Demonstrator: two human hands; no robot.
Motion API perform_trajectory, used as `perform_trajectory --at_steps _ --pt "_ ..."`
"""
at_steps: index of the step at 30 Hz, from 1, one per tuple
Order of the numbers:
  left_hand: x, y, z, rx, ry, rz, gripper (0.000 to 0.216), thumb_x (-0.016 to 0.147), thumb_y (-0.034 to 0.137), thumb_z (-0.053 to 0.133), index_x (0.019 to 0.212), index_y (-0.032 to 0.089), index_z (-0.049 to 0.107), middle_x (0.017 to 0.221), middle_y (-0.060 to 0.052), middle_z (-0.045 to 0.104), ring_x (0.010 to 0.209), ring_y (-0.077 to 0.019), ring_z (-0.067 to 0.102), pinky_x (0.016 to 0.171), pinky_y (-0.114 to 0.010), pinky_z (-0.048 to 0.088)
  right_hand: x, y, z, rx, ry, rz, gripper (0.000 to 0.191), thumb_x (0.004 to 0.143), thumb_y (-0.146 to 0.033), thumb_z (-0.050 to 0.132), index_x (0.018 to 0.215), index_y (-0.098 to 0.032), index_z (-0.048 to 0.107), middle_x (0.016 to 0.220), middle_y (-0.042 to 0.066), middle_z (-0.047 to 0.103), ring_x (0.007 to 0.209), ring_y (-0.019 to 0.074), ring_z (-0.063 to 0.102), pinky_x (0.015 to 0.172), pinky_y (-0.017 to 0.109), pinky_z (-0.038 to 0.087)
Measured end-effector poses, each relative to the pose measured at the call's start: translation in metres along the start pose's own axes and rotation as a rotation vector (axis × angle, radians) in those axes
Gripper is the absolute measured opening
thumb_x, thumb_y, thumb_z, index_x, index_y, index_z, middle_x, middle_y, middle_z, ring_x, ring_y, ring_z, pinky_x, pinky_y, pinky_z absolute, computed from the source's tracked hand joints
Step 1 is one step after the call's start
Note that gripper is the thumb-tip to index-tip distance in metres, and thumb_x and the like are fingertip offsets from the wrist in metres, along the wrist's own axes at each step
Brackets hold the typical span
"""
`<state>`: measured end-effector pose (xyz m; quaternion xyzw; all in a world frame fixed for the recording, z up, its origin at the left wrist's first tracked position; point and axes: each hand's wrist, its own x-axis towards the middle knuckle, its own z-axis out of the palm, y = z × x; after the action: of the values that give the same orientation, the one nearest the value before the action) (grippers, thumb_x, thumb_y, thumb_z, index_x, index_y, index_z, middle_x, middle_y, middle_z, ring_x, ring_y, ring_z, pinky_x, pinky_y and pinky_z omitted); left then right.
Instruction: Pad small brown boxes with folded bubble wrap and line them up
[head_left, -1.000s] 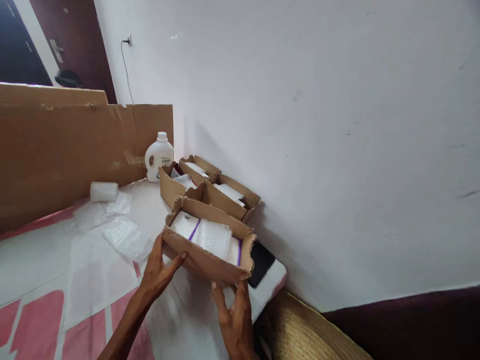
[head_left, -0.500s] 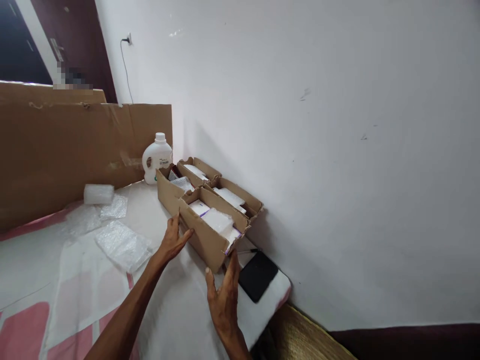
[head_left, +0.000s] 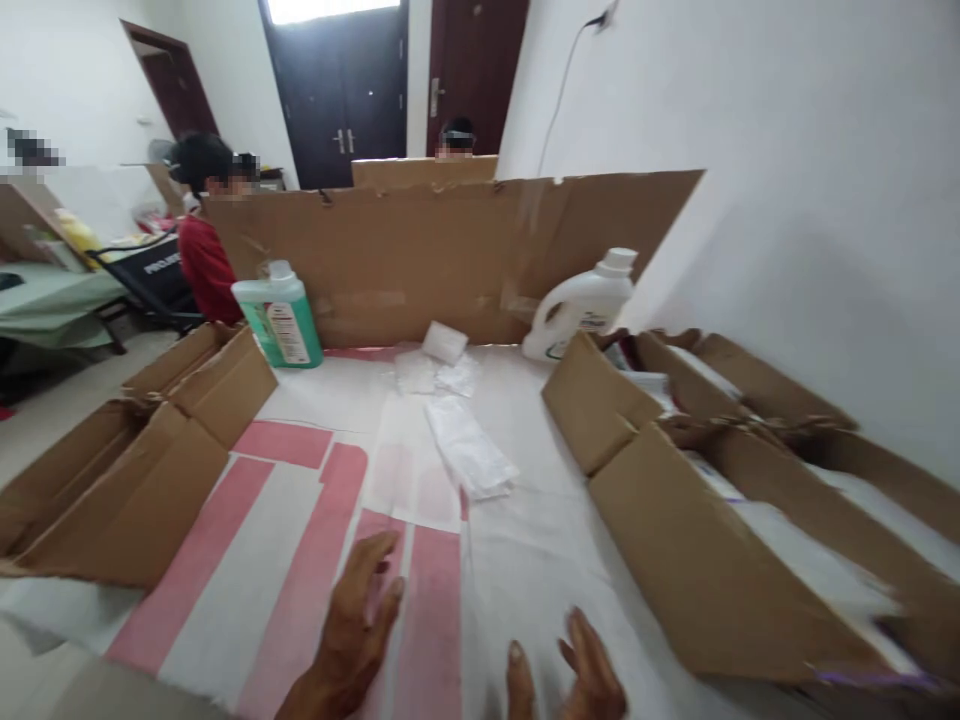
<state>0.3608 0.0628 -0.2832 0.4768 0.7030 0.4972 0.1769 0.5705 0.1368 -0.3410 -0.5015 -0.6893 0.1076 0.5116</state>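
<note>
9 o'clock: open brown cardboard trays (head_left: pixel 142 510) near the surface (head_left: pixel 532 550) edge; a knock could tip one. 7: left hand (head_left: pixel 349 620), fingers wide, empty. 12: translucent white plastic pouches (head_left: pixel 469 450); light, could slide if brushed. 5: right hand (head_left: pixel 596 683), likewise. 3: tall brown cardboard boxes (head_left: pixel 697 540), crowded; bumps could skew them.

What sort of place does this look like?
Probably a shared indoor workroom: a cardboard partition stands across the far side, open cardboard boxes line both sides, and a person in red is beyond.
</note>
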Motion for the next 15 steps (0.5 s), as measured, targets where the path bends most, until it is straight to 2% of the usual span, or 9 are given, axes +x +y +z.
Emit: perform_trajectory --at_steps 2,4,5,7,8,10,13,15 --pt "-0.017 -0.019 -0.065 0.264 0.349 0.004 0.045 0.096 0.038 0.054 0.14 0.025 0.051 0.134 -0.013 0.059 0.113 -0.0257 0.062 0.095 -0.047 0.055 -0.015 -0.036 0.031 0.152 -0.185 -0.123 0.063 0.098 -0.032 0.058 0.156 -0.022 0.037 0.139 0.021 0.054 0.125 0.0397 0.055 0.092 0.063 0.056" --pt "-0.028 -0.032 -0.125 0.553 0.699 0.054 0.061 0.092 0.041 0.061 0.146 0.019 0.044 0.137 -0.017 0.055 0.12 -0.0303 0.057 0.103 -0.055 0.048 -0.021 -0.073 0.061 0.285 -0.358 -0.22 0.057 0.099 -0.019 0.052 0.154 -0.023 0.039 0.138 0.018 0.054 0.126 0.0332 0.055 0.096 0.055 0.057" --pt "-0.033 -0.035 -0.153 0.695 0.847 0.09 0.072 0.088 0.044 0.066 0.149 0.016 0.04 0.14 -0.02 0.051 0.128 -0.034 0.051 0.108 -0.059 0.043 -0.021 -0.09 0.074 0.345 -0.433 -0.269 0.055 0.098 -0.014 0.049 0.152 -0.023 0.041 0.136 0.017 0.054 0.126 0.0304 0.055 0.098 0.052 0.058" --pt "-0.039 -0.037 -0.199 0.922 1.044 0.138 0.089 0.081 0.049 0.073 0.152 0.011 0.035 0.147 -0.024 0.045 0.139 -0.039 0.041 0.113 -0.062 0.036 -0.021 -0.121 0.095 0.468 -0.552 -0.366 0.053 0.096 -0.006 0.045 0.147 -0.022 0.045 0.132 0.015 0.056 0.125 0.0265 0.057 0.1 0.046 0.058" --pt "-0.041 -0.036 -0.217 1.001 1.077 0.149 0.093 0.079 0.05 0.074 0.153 0.01 0.034 0.149 -0.026 0.044 0.142 -0.04 0.038 0.114 -0.062 0.034 -0.021 -0.134 0.103 0.525 -0.597 -0.41 0.053 0.095 -0.004 0.044 0.144 -0.021 0.047 0.13 0.015 0.058 0.122 0.0255 0.058 0.099 0.044 0.059" --pt "-0.04 -0.034 -0.243 1.114 1.063 0.156 0.094 0.079 0.051 0.075 0.154 0.011 0.035 0.151 -0.027 0.044 0.145 -0.0403 0.038 0.117 -0.061 0.032 -0.024 -0.153 0.115 0.61 -0.67 -0.467 0.052 0.092 -0.001 0.044 0.14 -0.021 0.049 0.124 0.014 0.06 0.116 0.0249 0.06 0.096 0.042 0.06" --pt "-0.028 -0.03 -0.263 1.162 0.955 0.137 0.09 0.084 0.053 0.07 0.154 0.01 0.036 0.141 -0.025 0.057 0.142 -0.0387 0.044 0.119 -0.061 0.028 -0.033 -0.166 0.121 0.658 -0.757 -0.494 0.052 0.089 0.0 0.045 0.136 -0.021 0.051 0.119 0.013 0.062 0.11 0.0253 0.061 0.091 0.042 0.06" --pt "-0.015 -0.03 -0.272 1.154 0.868 0.116 0.079 0.089 0.055 0.062 0.15 0.008 0.043 0.129 -0.023 0.066 0.133 -0.0375 0.054 0.119 -0.061 0.029 -0.039 -0.166 0.121 0.662 -0.782 -0.476 0.048 0.088 0.0 0.045 0.131 -0.021 0.054 0.116 0.013 0.062 0.107 0.0251 0.061 0.089 0.041 0.06"
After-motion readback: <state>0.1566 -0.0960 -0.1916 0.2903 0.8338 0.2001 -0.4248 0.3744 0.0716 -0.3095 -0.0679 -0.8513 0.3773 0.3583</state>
